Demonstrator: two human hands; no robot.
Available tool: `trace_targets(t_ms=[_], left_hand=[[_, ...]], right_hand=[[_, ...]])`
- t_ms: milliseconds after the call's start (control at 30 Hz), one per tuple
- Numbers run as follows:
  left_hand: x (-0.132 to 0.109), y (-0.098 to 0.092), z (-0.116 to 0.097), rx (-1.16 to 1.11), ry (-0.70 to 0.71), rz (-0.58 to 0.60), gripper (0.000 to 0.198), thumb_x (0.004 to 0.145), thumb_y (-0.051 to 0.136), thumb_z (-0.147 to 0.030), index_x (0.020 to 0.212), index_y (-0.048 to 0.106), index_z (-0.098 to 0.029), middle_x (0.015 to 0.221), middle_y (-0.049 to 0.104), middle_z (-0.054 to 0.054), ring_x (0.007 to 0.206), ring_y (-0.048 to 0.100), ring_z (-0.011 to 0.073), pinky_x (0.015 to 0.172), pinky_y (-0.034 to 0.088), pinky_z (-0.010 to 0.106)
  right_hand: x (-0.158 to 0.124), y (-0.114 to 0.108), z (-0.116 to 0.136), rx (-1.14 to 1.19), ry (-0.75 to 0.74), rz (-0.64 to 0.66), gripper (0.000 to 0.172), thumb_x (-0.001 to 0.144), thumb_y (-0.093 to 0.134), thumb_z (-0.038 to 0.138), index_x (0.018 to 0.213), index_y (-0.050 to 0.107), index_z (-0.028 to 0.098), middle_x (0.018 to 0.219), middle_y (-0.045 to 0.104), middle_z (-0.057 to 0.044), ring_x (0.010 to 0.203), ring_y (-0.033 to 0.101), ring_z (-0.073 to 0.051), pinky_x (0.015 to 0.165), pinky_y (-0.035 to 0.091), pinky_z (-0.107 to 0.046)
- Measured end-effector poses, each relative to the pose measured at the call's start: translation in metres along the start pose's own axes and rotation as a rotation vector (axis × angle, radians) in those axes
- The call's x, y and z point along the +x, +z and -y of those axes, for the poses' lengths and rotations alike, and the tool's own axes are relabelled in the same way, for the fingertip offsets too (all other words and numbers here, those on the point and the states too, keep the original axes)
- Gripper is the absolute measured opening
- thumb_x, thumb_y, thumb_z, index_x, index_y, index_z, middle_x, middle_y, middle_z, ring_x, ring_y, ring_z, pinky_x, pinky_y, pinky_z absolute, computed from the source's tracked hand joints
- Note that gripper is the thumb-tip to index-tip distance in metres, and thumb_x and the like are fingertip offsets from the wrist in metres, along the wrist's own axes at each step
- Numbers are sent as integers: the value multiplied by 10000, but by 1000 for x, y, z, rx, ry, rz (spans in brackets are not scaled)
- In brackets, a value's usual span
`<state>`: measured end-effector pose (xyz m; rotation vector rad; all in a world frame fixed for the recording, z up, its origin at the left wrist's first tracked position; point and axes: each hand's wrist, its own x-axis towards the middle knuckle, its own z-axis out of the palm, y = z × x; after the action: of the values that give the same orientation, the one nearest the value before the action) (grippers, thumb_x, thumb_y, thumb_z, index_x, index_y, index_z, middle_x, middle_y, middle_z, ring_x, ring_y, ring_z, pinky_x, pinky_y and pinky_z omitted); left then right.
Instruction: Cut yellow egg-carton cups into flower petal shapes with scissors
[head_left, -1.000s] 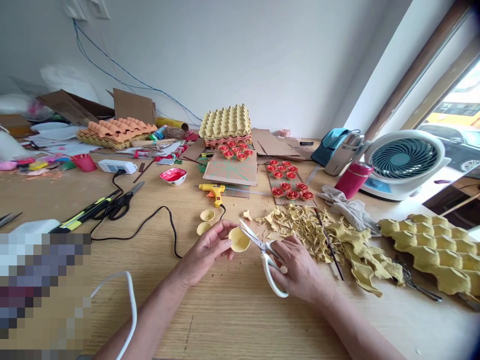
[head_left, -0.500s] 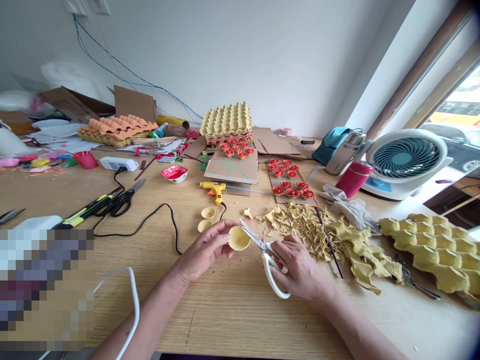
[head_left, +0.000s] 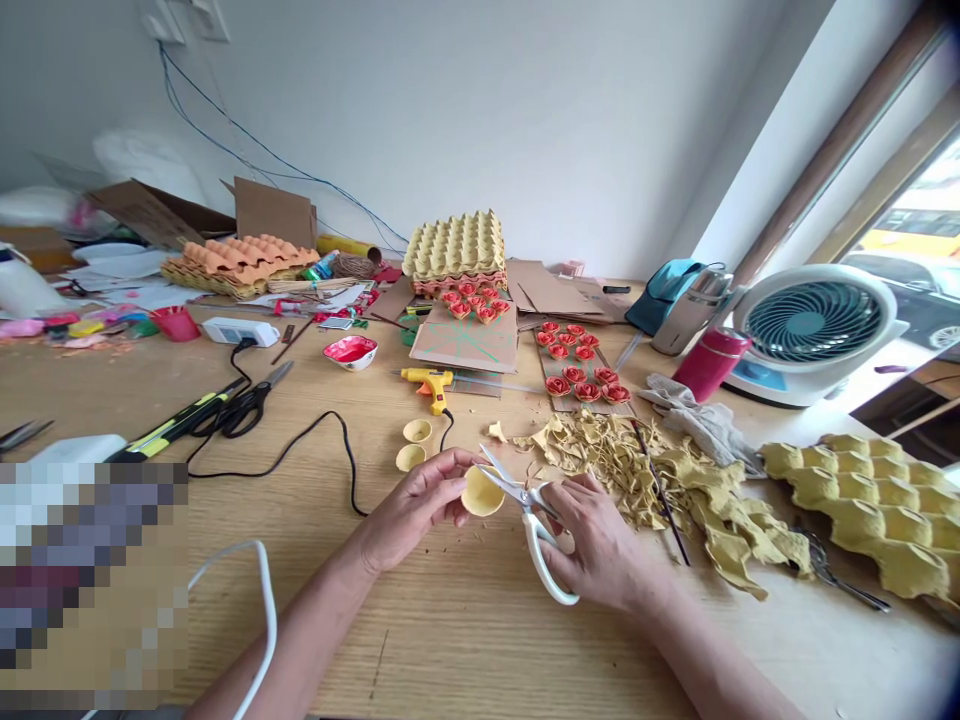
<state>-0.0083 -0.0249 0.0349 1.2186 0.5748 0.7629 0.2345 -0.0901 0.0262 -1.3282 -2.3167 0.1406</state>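
Between the thumb and fingers of my left hand (head_left: 420, 510) is a small yellow carton cup (head_left: 484, 492), its hollow side facing me. My right hand (head_left: 596, 540) grips white-handled scissors (head_left: 541, 560), whose parted blades reach the upper rim of the cup. Two more yellow cups, one (head_left: 417, 431) behind the other (head_left: 410, 458), rest on the table just beyond my left hand. A heap of torn yellow carton scraps (head_left: 600, 455) lies beyond my right hand.
A yellow glue gun (head_left: 429, 385) lies behind the cups, its black cord curving left. Red paper flowers (head_left: 574, 375) sit on cardboard. Egg trays (head_left: 456, 245) are stacked at the back. On the right stand a pink bottle (head_left: 712, 363) and a fan (head_left: 814, 325); black scissors (head_left: 251, 402) lie left.
The scissor blades have opened a little wider at the cup's rim. The whole view has shifted slightly, and both hands appear marginally lower.
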Motion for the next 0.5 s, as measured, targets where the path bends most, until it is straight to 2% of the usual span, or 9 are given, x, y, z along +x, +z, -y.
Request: trace_targets(t_ms=[167, 367, 500], left_hand=[[0, 0, 0, -21, -8, -7, 254, 898, 614, -361, 1094, 647, -202, 859, 570, 13, 724, 506, 116, 635, 426, 242], [0, 1, -1, -52, -24, -59, 271, 868, 638, -353, 1082, 664, -189, 845, 573, 21, 712, 502, 125, 614, 420, 243], [0, 0, -1, -47, -21, -52, 277, 873, 636, -357, 1098, 675, -200, 844, 566, 17, 726, 498, 123, 609, 410, 232]], right_hand=[[-1, -1, 0, 20, -28, 4, 204, 894, 529, 300, 757, 400, 221, 691, 527, 12, 628, 454, -155, 741, 331, -334], [-3, -2, -2, 51, -44, 31, 226, 925, 505, 293, 754, 374, 226, 679, 527, 17, 617, 440, -154, 745, 331, -327], [-3, -2, -2, 31, -24, 48, 211, 928, 512, 296, 777, 382, 223, 715, 538, 8, 644, 455, -161, 741, 323, -328]])
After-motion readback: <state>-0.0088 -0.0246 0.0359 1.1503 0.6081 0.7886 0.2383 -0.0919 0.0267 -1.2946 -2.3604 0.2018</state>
